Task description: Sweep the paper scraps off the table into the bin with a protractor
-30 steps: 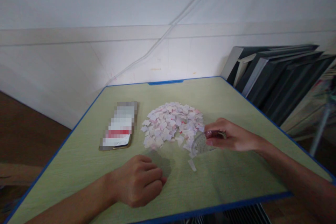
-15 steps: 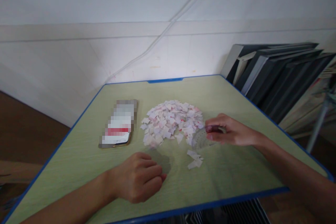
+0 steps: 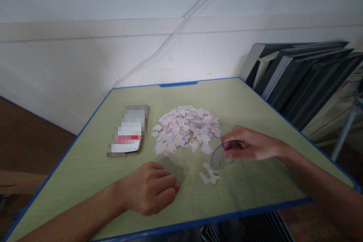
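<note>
A clear semicircular protractor [image 3: 220,159] is pinched between the thumb and fingers of my right hand [image 3: 246,143], tilted with its curved edge down. Just by that edge lie a few loose paper scraps [image 3: 209,174], apart from the main heap. The heap of small torn paper pieces [image 3: 185,128], white and pinkish, sits in the middle of the table. My left hand [image 3: 151,189] rests on the tabletop in front of the heap, curled into a fist, with nothing seen in it; its palm side is hidden.
A phone [image 3: 129,132] with a blurred-out screen lies left of the heap. The pale green table [image 3: 227,98] has a blue rim and stands against a white wall. Dark flat panels or folders [image 3: 300,79] lean beyond its right edge. Striped cloth [image 3: 246,230] shows below the front edge.
My right hand has drawn the protractor slightly away from the heap toward the loose scraps, and these have shifted a little. The left hand stays put.
</note>
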The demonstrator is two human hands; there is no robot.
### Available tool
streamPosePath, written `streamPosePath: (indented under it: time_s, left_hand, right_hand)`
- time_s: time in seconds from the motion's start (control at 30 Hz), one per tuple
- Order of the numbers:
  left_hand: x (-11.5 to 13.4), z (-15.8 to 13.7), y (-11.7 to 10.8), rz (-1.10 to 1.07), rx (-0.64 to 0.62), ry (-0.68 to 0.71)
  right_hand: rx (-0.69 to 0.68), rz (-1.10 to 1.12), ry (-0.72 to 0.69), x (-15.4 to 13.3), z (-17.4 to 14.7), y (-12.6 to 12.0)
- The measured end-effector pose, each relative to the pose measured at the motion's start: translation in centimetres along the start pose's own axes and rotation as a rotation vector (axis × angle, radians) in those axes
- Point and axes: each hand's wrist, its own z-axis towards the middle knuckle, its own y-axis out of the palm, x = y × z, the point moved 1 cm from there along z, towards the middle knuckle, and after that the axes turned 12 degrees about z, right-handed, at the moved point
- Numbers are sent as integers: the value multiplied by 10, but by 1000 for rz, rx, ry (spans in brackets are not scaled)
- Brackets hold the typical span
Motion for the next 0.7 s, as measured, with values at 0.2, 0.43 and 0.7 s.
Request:
streamPosePath:
  time_s: [0.2, 0.43, 0.7]
  left_hand:
    - [-1, 0, 0, -7, -3, 0]
    - [-1, -2, 1, -23, -25, -6]
    - [0, -2, 2, -25, -23, -8]
  right_hand:
    - [10, -13, -42, -3, -1, 1]
    - [139, -89, -106, -2, -1, 0]
    - [51, -44, -46, -1, -1, 1]
